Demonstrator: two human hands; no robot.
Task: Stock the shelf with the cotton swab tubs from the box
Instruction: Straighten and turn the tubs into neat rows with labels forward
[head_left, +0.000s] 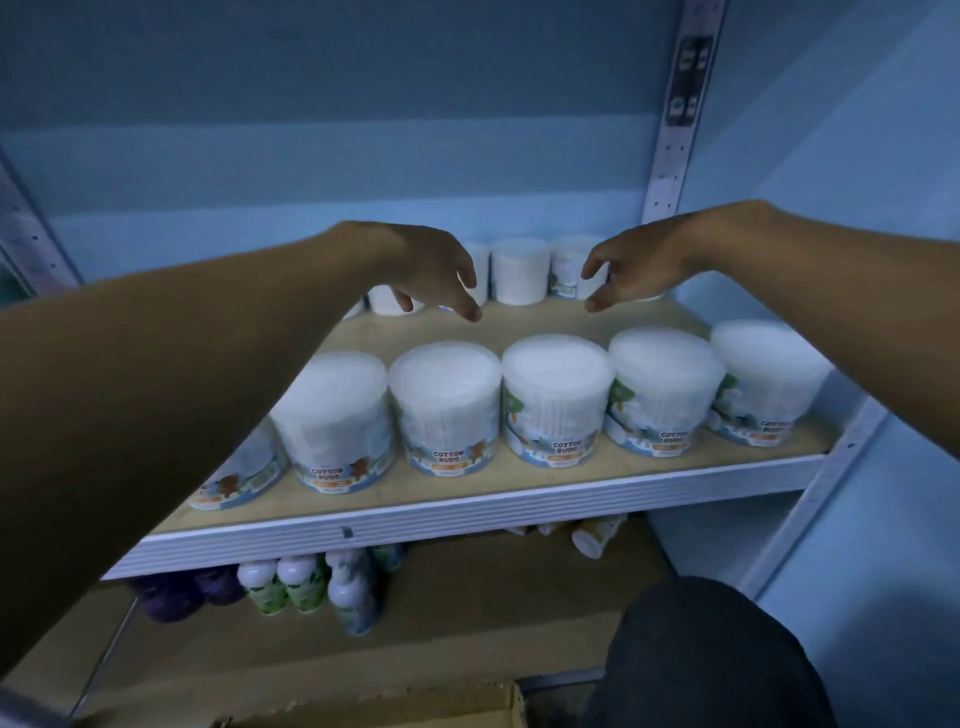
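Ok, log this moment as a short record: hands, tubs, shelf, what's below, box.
left hand: empty, fingers spread, over the shelf's middle strip
right hand: empty, fingers spread, facing the left
front row: cotton swab tubs upright along the front edge, labels outward
back row: more tubs at the rear, partly hidden by the hands
shelf: wooden board, bare strip between the rows
lower shelf: small bottles, some purple
cardboard box: edge only, contents not visible

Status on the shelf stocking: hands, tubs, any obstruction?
Left hand and right hand open, empty, over mid-shelf. Front row of cotton swab tubs upright. Bare shelf strip behind, unobstructed.
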